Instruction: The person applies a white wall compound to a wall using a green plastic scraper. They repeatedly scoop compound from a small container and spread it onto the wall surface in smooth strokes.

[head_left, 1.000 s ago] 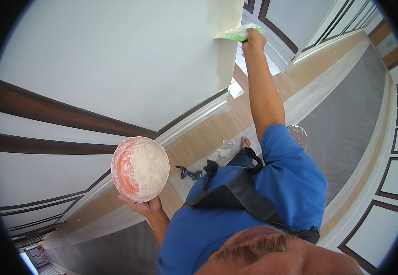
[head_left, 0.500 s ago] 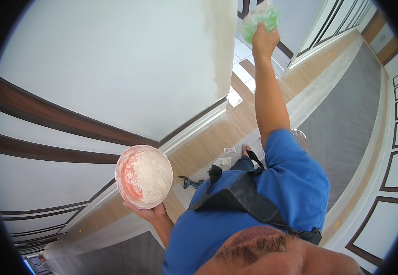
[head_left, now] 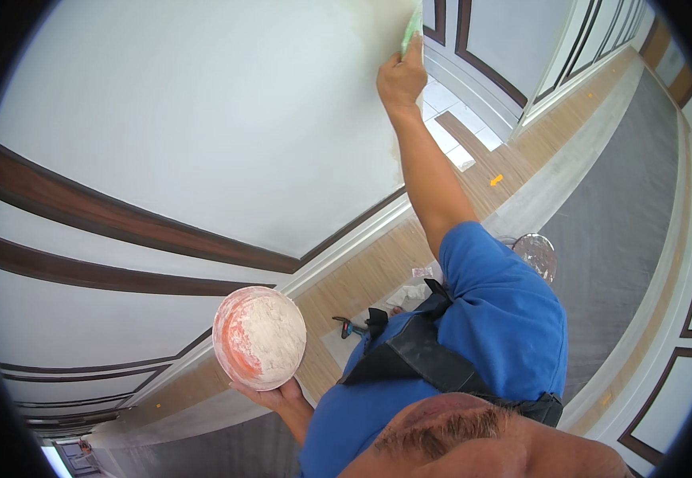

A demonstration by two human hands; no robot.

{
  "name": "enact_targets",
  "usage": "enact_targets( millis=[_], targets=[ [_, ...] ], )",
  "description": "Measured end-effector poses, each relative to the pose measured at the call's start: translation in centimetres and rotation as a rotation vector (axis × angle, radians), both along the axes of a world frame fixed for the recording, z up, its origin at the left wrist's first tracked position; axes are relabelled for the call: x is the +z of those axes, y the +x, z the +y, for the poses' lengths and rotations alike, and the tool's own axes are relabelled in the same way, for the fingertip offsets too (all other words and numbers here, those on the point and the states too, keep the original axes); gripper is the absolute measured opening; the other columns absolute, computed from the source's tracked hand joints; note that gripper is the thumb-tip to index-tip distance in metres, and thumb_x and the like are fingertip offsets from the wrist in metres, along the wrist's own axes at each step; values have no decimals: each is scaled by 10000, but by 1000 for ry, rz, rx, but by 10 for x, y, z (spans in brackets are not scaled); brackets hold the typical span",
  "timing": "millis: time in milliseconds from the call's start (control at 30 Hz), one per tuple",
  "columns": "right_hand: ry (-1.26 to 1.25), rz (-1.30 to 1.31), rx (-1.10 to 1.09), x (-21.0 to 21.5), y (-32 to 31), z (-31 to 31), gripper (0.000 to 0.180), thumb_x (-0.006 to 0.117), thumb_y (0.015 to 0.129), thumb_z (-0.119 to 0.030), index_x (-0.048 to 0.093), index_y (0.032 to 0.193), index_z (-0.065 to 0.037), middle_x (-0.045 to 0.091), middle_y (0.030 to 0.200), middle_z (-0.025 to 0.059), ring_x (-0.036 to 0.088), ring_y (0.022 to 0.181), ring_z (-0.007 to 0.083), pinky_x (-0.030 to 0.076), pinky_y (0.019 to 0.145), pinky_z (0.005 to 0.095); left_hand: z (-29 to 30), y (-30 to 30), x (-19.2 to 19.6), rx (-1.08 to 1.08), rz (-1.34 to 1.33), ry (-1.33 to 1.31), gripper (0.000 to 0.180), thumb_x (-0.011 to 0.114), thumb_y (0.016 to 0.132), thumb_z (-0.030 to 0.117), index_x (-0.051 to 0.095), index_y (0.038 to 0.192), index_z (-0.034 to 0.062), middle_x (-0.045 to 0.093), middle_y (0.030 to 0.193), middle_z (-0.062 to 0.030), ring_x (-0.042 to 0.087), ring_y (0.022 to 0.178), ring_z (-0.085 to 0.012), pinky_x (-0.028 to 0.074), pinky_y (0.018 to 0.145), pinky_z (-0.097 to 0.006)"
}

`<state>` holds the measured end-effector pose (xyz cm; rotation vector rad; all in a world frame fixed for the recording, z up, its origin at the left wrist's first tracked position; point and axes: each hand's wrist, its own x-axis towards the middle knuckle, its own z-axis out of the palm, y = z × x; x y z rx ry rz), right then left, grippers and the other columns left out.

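Observation:
My left hand (head_left: 282, 393) is closed under a round bowl (head_left: 234, 334) with reddish inner walls, supporting it from below. Pale, lumpy filler (head_left: 274, 338) fills most of the bowl. My right arm reaches up to the white wall (head_left: 203, 119), where my right hand (head_left: 402, 83) grips a thin green plastic scraper (head_left: 412, 32). The scraper is seen nearly edge-on and lies against or very close to the wall's edge beside the doorway; I cannot tell which. Part of its blade is hidden by my fingers.
Dark wooden trim (head_left: 139, 231) runs along the wall at left. A teal-and-black power tool (head_left: 351, 327) lies on the floor near my body. Behind my right shoulder stands a round, whitish-smeared container (head_left: 535, 255). Grey covering (head_left: 601, 215) lies over the floor at right.
My right hand has swung left with the scraper, from in front of the doorway to the wall's edge. The bowl in my left hand has shifted slightly right and lower in view.

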<state>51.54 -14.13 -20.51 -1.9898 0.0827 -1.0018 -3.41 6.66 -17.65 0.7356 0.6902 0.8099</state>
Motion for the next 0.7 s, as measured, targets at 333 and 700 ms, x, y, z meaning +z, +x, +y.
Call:
enact_targets(
  millis=[333,700],
  targets=[
    [-11,13,323,-57,-154,29,612,593,834,38,489,1436,64,588,1339,347,616,1195,489,549,953,469,0,-4,5,59,-80,33,693,686,970,264,366,1531,12,436,1532,-210,442,1404,-279,332,1183,-451],
    [1349,407,109,-38,-54,-70,374,515,818,69,548,1182,148,639,1126,212,684,964,300,553,812,420,4,-6,2,-38,-136,-83,732,446,1027,629,407,1534,103,428,1584,-126,445,1431,-326,385,1206,-536]
  ],
)
